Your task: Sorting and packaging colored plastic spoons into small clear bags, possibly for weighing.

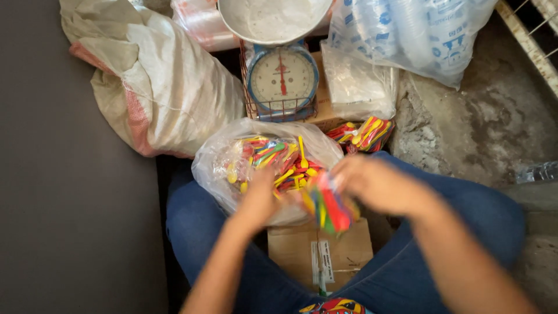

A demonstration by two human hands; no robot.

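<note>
- The left hand (258, 197) presses against the near side of the clear bag of coloured plastic spoons (264, 163); its fingers are too blurred to say whether they are spread or curled.
- The right hand (372, 183) sits just right of that bag, fingers closed round the top of a small packet of spoons (328, 206), red, yellow and green, hanging blurred between the two hands.
- The big clear bag rests on the person's left thigh, blue jeans (465, 209) on both legs, over a brown cardboard box (343, 250) standing between the knees.
- Further off, a dial scale (282, 78) with a blue rim and a white pan stands inside a wire basket on another box.
- Just right of the scale's base lies a filled small packet of spoons (366, 134), on the floor's edge.
- Far left, a big woven sack (157, 81) slumps against a dark grey wall (58, 174).
- Far right, a clear bag of stacked plastic cups (418, 32) leans over rough, patchy concrete floor (482, 122).
</note>
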